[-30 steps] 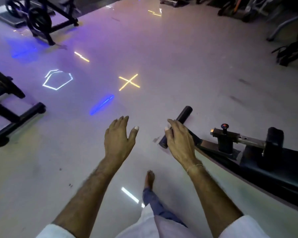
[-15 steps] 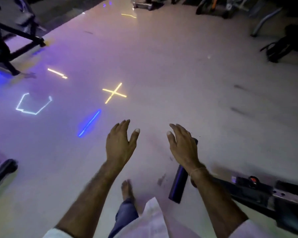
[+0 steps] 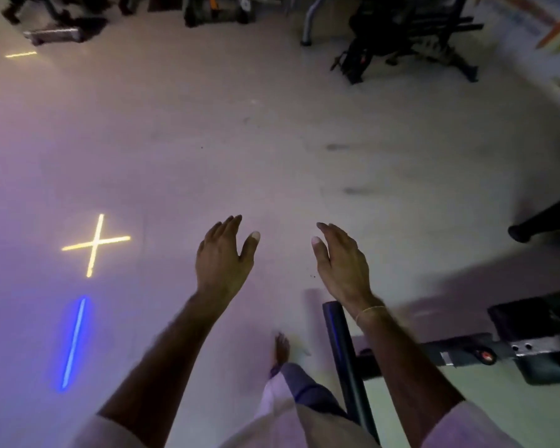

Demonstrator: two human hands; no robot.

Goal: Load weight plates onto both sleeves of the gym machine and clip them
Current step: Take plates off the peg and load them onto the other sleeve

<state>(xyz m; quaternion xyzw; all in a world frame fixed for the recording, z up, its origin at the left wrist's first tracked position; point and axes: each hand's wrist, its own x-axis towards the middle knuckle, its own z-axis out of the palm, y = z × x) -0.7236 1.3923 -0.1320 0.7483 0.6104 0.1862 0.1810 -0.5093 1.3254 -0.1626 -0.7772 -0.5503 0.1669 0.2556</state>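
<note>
A broad stretch of pale floor (image 3: 272,150) lies bare ahead of the person, running up to dark gym equipment (image 3: 401,43) crowded along its far edge, with more dark frames (image 3: 214,11) and a silvery block (image 3: 52,35) toward the far left corner. On the near right side the gym machine (image 3: 498,347) sits low on the floor, its black tubular sleeve (image 3: 340,344) jutting forward beside the right forearm; no plate sits on the part of the sleeve that shows. A red knob (image 3: 485,356) shows on the machine's metal bracket, and another black foot (image 3: 543,221) pokes in from the right edge. The floor is glossy and washed in purple light, carrying projected marks: a yellow cross (image 3: 95,244), a blue streak (image 3: 73,342) near the left edge, and a short yellow dash (image 3: 20,54) farther off. The left hand (image 3: 222,257) and the right hand (image 3: 341,258) are both stretched forward above the floor, palms down, fingers loosely spread and released, grasping nothing, well apart from each other. A bare foot (image 3: 282,349) steps between the arms, just left of the sleeve
</note>
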